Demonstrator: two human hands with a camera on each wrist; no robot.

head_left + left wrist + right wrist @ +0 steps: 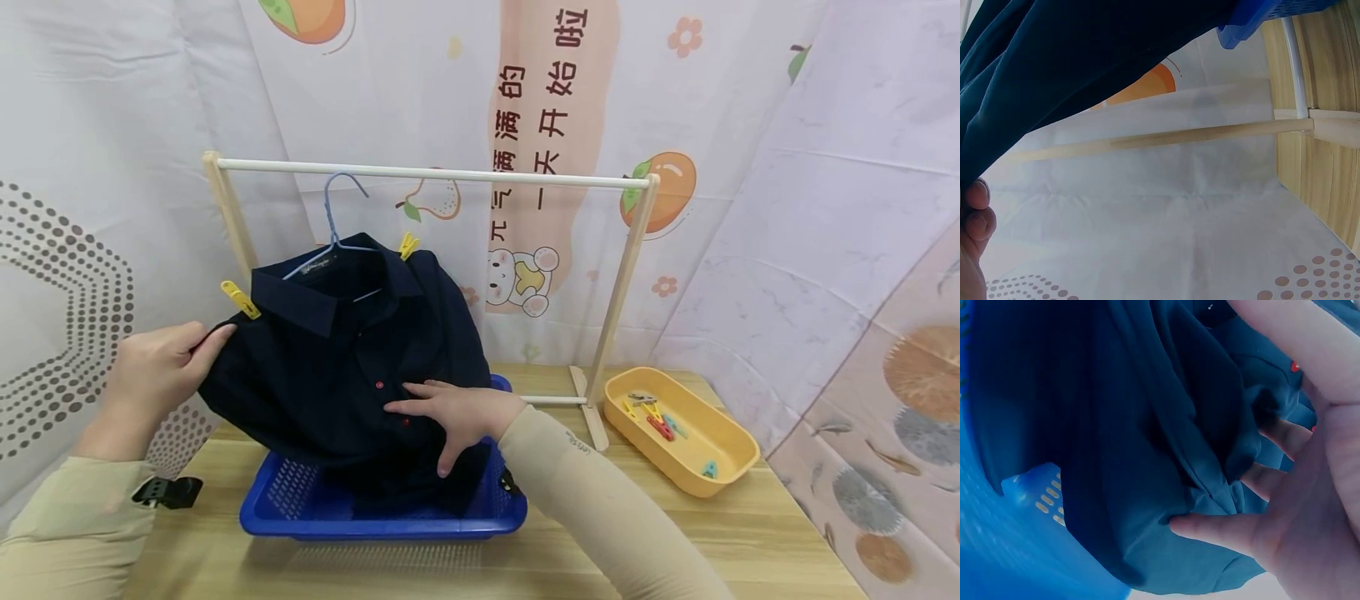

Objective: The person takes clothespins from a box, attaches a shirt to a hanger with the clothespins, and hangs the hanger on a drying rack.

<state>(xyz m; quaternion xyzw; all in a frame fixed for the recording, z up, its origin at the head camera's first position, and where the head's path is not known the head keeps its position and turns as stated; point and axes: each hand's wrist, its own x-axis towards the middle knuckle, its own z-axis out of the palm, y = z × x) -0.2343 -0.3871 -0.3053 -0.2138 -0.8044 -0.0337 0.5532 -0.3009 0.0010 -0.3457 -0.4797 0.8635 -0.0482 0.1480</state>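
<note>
A dark navy button-up shirt [300, 375] with red buttons hangs on a blue wire hanger [330, 208]. Yellow clothespins [240, 300] sit at both shoulders of the shirt. In the head view the hanger's hook overlaps the lower edge of the white rail [450, 173]; whether it hangs there I cannot tell. My left hand [161, 362] pinches the shirt's sleeve near the shoulder between thumb and fingers. With fingers spread, my right hand [465, 412] touches the shirt front by the red buttons; the right wrist view shows those fingers [1216, 531] against folds of cloth.
Beneath the shirt, a blue plastic basket [382, 528] stands on the wooden table [585, 533]. Wooden posts [622, 292] carry the rail. At the right, a yellow tray [720, 433] holds several coloured clothespins [660, 427]. Printed curtains [420, 83] hang behind.
</note>
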